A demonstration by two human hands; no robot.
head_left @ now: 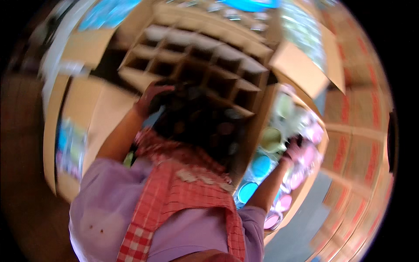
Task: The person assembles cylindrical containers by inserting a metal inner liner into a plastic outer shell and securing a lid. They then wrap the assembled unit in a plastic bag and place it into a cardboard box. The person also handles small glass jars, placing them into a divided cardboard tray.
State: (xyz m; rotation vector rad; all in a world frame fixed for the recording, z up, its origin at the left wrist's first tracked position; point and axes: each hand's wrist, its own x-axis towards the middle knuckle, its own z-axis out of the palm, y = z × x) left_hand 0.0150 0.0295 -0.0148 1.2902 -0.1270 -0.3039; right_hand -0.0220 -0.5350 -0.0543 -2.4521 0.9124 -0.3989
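Observation:
My left hand (158, 95), in a pinkish glove with dark fingers, is at the near edge of a cardboard box with dividers (190, 50). Its fingers look apart, with nothing visible between them. On the right, my gloved right hand (296, 147) reaches into a long open carton (322, 144) of coloured cups. Right beside its fingers is a pale green mug (271, 139); motion blur hides whether they grip it. Blue cups (248, 192) and pink cups (284, 202) lie nearer to me in that carton, some in clear wrapping.
Brown cartons with red print (358, 153) are stacked along the right. Another open carton (301, 37) with clear-wrapped goods stands at the far right, its flap (299, 70) folded out. An open carton (72, 139) is on the left. A blue item (251, 4) lies at the far edge.

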